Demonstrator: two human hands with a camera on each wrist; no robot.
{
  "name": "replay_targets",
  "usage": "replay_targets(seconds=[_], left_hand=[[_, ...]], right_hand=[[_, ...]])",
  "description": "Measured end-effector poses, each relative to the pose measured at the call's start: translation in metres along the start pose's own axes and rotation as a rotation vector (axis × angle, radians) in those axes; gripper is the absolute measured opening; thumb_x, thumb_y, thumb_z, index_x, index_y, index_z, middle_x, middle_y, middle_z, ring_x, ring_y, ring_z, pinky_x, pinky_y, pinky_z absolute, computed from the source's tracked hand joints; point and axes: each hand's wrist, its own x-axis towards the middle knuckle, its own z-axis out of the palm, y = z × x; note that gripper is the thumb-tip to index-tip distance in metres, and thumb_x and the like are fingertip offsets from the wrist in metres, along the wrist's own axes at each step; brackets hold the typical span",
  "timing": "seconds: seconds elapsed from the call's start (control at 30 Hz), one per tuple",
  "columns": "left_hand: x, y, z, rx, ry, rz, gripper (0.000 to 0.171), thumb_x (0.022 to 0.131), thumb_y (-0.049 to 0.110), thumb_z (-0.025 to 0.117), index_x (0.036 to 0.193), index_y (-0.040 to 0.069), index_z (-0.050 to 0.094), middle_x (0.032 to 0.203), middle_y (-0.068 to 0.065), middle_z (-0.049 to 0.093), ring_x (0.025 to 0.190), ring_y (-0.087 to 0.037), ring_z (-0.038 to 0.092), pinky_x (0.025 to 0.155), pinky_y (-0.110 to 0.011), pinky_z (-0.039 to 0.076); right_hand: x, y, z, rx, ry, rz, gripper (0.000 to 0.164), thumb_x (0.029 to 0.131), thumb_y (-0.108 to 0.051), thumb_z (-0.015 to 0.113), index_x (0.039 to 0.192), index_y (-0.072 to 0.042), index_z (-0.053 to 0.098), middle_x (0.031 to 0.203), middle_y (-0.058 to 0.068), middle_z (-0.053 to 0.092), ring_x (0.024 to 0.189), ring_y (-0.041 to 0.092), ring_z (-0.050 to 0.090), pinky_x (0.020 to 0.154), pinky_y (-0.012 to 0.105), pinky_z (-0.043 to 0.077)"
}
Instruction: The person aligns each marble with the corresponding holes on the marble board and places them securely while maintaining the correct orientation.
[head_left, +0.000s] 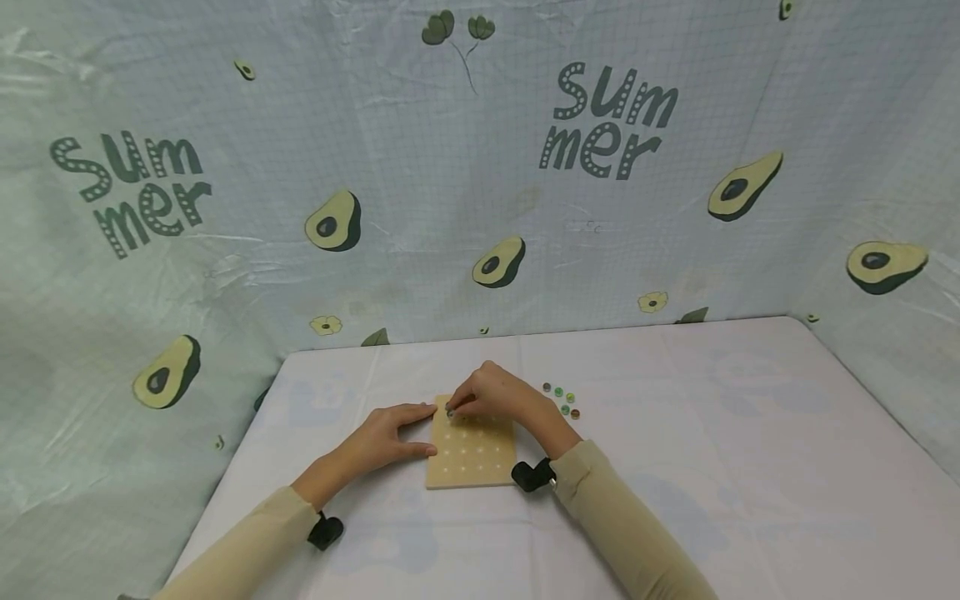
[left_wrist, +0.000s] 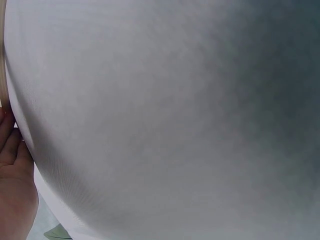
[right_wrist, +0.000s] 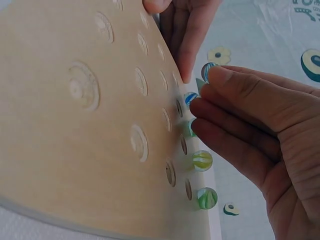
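Observation:
A square wooden board with rows of round hollows lies on the table. Its left edge is touched by my left hand, thumb and fingers extended; the left wrist view catches only part of that hand. Over the board's far left corner, my right hand pinches a glass marble between thumb and fingers. Along the far row stand a blue marble, a yellow-streaked marble and a green-streaked marble. Another green marble is partly covered by my right fingers.
Several loose marbles lie on the white tablecloth just right of the board's far corner. A pale sheet printed with avocados hangs behind the table. Each wrist carries a small black camera.

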Motion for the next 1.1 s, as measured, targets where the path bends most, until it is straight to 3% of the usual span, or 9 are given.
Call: replay_targets(seconds=[0.57, 1.1], left_hand=[[-0.001, 0.0, -0.001, -0.016, 0.0, 0.032, 0.078, 0.084, 0.05, 0.081, 0.148, 0.012, 0.056, 0.149, -0.011, 0.055, 0.14, -0.033, 0.048, 0.114, -0.053, 0.042], [-0.002, 0.002, -0.002, -0.008, 0.0, 0.037, 0.077, 0.085, 0.047, 0.081, 0.147, 0.009, 0.055, 0.148, -0.012, 0.055, 0.14, -0.034, 0.048, 0.113, -0.052, 0.043]], right_hand=[[0.003, -0.004, 0.004, -0.01, -0.021, 0.012, 0.011, 0.09, -0.016, 0.08, 0.101, -0.013, 0.082, 0.094, -0.005, 0.078, 0.076, -0.004, 0.065, 0.07, 0.012, 0.053], [0.016, -0.005, 0.001, -0.117, -0.133, -0.021, 0.016, 0.09, -0.019, 0.079, 0.104, -0.013, 0.083, 0.1, -0.005, 0.078, 0.086, -0.001, 0.068, 0.077, 0.01, 0.053]])
